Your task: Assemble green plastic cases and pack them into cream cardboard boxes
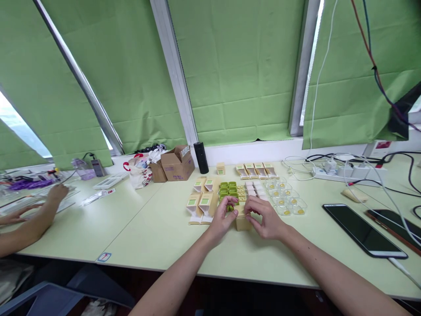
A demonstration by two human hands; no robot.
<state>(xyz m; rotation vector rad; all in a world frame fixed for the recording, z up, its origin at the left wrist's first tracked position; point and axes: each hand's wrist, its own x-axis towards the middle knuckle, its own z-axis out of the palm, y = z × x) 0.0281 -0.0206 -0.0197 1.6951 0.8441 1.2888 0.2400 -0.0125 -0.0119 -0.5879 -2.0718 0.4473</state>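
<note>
Hidden: fingers cover part of the top and sides of the small box (pixel 243 224); the left hand (pixel 223 216) blocks some of the green cups (pixel 224 191);
Cut off: a co-worker's forearm (pixel 39 228), at the left edge;
Left hand: thumb and fingers curled, a narrow gap between them, by the box's left side; cannot tell whether it grips;
Right hand (pixel 265 216): fingers bent in at the box's upper right; its hold is equally unclear;
Small box: plain tan, straight-edged, between both hands on the table (pixel 154 237); any printing too small to tell.
</note>
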